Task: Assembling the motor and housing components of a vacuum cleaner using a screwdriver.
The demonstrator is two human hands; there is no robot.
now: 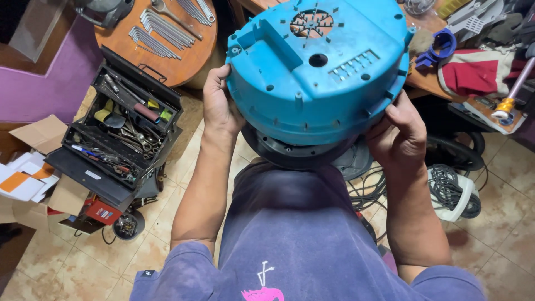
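The round blue moulded-plastic appliance housing (pixel 317 67) looked rigid, bulky and fairly heavy; the left hand (pixel 220 106) and right hand (pixel 398 134) each clasped its rim at opposite sides, fingers curled.

Open black toolbox (pixel 120 136) on floor; wrenches (pixel 161 28) on round table (pixel 184 61); coiled cable (pixel 451 189).

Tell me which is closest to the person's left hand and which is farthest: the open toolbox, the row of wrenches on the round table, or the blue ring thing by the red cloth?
From the left hand, in the head view:
1. Open black toolbox, on the floor just to its left.
2. Row of wrenches, up on the round wooden table.
3. Blue ring-shaped part, far across on the right, past the big blue housing.
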